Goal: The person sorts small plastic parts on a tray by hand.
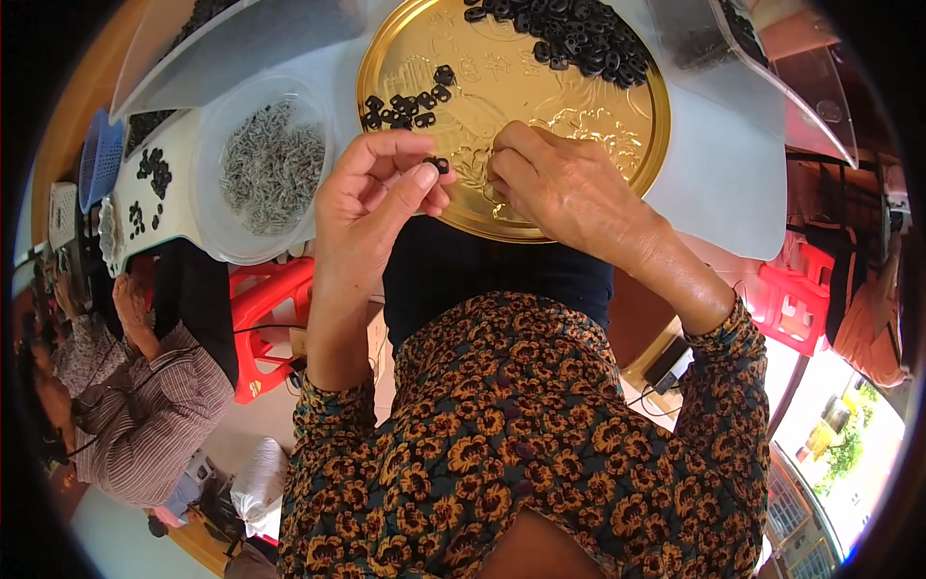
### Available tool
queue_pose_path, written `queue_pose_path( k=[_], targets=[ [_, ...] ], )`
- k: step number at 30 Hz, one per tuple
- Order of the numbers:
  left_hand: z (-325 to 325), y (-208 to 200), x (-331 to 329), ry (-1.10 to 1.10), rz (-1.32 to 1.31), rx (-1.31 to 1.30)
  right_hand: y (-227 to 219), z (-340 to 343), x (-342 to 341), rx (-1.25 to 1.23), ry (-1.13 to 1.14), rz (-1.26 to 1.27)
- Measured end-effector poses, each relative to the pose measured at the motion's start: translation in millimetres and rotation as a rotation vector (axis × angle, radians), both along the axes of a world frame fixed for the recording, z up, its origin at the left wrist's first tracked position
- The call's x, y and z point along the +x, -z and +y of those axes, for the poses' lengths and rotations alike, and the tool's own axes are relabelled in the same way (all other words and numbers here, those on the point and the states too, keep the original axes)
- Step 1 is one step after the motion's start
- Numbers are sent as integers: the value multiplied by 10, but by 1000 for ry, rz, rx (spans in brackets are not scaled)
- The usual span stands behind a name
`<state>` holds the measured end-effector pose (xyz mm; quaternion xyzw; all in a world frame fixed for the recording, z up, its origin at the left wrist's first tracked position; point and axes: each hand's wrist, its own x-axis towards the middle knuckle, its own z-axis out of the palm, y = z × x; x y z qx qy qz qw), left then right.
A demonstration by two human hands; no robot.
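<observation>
Between the thumb and fingers of my left hand (pixel 371 193) is a small black plastic piece (pixel 443 165) with a hole in it. My right hand (pixel 569 188) is closed just to the right of it, over the near part of a round golden tray (pixel 662 121). Its fingertips are pressed together, and whatever they hold is hidden. On the tray's left side lies a small group of black pieces (pixel 400 108). A larger heap of black oval pieces with holes (pixel 590 41) covers the far right of the tray.
A clear bowl of small grey metal springs (pixel 275 166) stands left of the tray. Clear plastic bins (pixel 246 58) flank the tray's far side. Red stools (pixel 265 333) stand on both sides. At the left, another person in a striped top (pixel 159 410) sits by loose black parts.
</observation>
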<state>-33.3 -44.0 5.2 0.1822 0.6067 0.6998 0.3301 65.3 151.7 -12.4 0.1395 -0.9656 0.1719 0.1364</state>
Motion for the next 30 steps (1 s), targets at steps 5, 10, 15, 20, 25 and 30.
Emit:
queue_pose_path(
  k=[5,10,15,20,25,30],
  targets=[
    [8,54,-11,-40,124,34,-1,81,-14,25,87,-12],
    [2,67,-16,-60,151,20,-53,119,9,-31,152,17],
    [23,12,14,-117,131,-6,-101,13,20,-127,18,-90],
    [-22,69,-19,-80,131,-1,2,-42,-43,-36,1,0],
    [-3,65,7,-62,139,21,52,-7,-82,-45,33,4],
    [80,75,30,-24,195,56,-18,147,-22,-892,272,-233]
  ],
)
